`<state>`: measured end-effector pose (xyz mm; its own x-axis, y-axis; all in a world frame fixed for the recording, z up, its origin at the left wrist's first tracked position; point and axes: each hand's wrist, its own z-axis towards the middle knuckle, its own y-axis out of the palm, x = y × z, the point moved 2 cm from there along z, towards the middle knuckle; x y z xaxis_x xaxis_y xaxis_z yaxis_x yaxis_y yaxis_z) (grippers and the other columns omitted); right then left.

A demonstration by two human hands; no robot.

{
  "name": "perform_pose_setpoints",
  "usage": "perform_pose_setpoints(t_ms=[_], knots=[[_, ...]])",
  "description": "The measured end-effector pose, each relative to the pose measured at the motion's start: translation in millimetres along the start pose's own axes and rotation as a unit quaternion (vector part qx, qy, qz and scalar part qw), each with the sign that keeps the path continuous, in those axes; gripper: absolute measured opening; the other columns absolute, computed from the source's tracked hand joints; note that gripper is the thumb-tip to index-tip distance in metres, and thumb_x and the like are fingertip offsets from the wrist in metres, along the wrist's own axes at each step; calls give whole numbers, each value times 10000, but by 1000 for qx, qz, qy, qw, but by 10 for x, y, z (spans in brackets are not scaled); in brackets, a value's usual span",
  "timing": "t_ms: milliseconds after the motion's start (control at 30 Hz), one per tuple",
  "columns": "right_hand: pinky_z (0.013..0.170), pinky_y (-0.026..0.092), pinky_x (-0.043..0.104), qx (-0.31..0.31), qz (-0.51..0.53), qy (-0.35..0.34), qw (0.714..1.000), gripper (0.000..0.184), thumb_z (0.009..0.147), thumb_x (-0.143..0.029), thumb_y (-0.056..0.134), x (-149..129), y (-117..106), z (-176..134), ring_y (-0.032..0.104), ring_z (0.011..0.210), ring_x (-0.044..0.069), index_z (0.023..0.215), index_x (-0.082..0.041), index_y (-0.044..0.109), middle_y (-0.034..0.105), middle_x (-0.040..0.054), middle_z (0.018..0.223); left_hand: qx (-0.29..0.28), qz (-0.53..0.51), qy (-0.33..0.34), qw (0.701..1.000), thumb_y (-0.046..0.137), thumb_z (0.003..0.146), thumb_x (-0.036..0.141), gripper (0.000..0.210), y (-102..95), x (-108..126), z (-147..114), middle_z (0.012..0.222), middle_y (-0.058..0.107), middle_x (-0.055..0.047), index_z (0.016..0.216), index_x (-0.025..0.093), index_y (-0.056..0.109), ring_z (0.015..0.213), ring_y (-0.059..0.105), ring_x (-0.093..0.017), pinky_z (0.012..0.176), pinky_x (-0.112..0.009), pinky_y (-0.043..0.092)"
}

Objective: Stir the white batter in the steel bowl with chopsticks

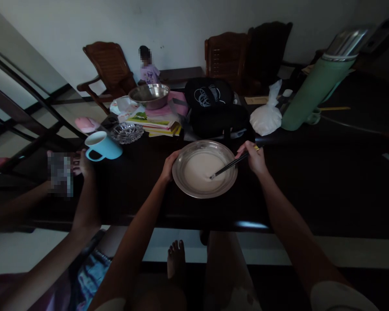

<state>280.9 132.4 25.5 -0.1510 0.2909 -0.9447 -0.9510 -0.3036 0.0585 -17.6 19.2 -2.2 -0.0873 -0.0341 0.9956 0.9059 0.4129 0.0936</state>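
Observation:
A round metal bowl point(205, 194) with a whitish liquid point(202, 168) in it stands on the dark table in front of me. My left hand point(170, 165) grips the bowl's left rim. In my right hand point(254, 158) is a pair of black chopsticks point(230, 164), slanting down to the left, their tips dipping into the liquid. The fingers of my right hand are closed around the upper part of the chopsticks, close to the bowl's right rim. Behind the bowl lies a black bag point(218, 116) with a white cable on it.
A blue mug point(108, 147) and a glass dish point(127, 133) stand left, near another person's hands point(81, 164). Farther back are books point(158, 125) and another metal bowl point(150, 98). A tied plastic bag of white powder point(266, 119) and a tall green thermos point(317, 88) stand right.

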Motion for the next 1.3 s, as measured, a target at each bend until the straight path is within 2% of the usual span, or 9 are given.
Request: perform_pose_setpoints(t_ms=[167,400,600,700,833,933,1033,1133,1300], knots=[[770,564,366,-87,-52,-18,995,438,848,-655,579,-3,83,-48,714,730,206,761,-251,724,754,16,697,-3,-9,-2,1000,644,770,477,416,-4,-4,4,1116,744,-82,1009,153,748,1160,603,-316,1029,-418,444],[602,546,332,21,4,-18,1000,479,853,-673,554,7,-26,-6,665,536,182,685,-240,670,661,-2,512,-6,11,22,1000,633,775,470,411,-8,10,9,1109,747,-90,998,147,755,1150,608,-316,1033,-417,439],[781,563,363,-106,-60,-35,992,462,871,-650,548,-7,103,-68,713,756,202,762,-240,730,747,24,708,-4,10,9,1000,627,784,474,424,-13,-12,16,1147,733,-99,1020,143,747,1176,597,-320,1043,-422,432],[792,567,379,-51,-70,-37,996,438,872,-639,555,-1,74,-42,715,775,210,768,-250,728,758,22,741,-2,1,4,1000,633,772,478,430,-15,-31,24,1135,736,-97,1023,147,744,1180,596,-325,1038,-426,437],[593,545,323,34,2,-15,999,462,877,-637,544,33,-16,-7,674,542,182,696,-235,682,668,1,523,-9,-3,5,1000,640,766,484,436,-15,-26,21,1125,741,-102,1014,142,745,1171,601,-330,1035,-429,440],[593,542,321,-37,11,-13,999,460,867,-640,562,33,25,-35,679,549,183,697,-232,691,671,4,527,-12,-1,6,1000,637,770,475,438,-8,-6,10,1135,740,-98,1033,141,743,1172,602,-326,1042,-434,436],[747,567,364,-109,-29,-18,994,440,855,-647,577,15,98,-72,720,706,205,770,-241,724,741,18,672,-2,5,12,1000,631,773,463,423,-2,9,4,1122,742,-101,1018,138,748,1182,596,-329,1043,-433,439],[780,566,376,-64,-48,-31,996,423,859,-640,577,1,86,-54,722,742,207,794,-248,722,754,17,709,-1,5,14,1000,625,783,466,423,0,6,6,1130,738,-110,1009,131,750,1187,593,-337,1043,-438,442],[574,542,323,19,9,-19,1000,488,856,-672,550,17,5,-8,654,508,176,677,-231,659,646,-1,492,-8,8,23,1000,629,783,466,422,-11,-5,14,1131,741,-103,1014,136,752,1170,601,-324,1038,-425,441]])
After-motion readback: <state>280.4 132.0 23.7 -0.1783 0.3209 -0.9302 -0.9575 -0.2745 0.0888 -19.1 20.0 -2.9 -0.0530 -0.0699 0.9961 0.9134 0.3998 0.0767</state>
